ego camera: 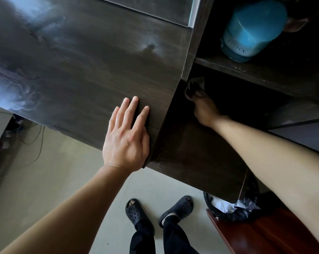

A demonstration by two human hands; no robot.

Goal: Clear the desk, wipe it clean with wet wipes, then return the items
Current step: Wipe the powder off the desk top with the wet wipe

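While the left hand (126,138) lies flat with fingers spread on the bare desk (72,70), likely as a brace, the right hand (203,109) pinches a crumpled wet wipe (194,85) against the shaded shelf wall at right, apparently wiping there

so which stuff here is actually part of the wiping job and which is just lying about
Part of the job:
- desk top, bare and streaked
- wet wipe, pinched in the right hand in the lower shelf
- left hand, flat on the desk corner

Just lying about:
- blue jug on the upper shelf
- lined bin
- floor cables
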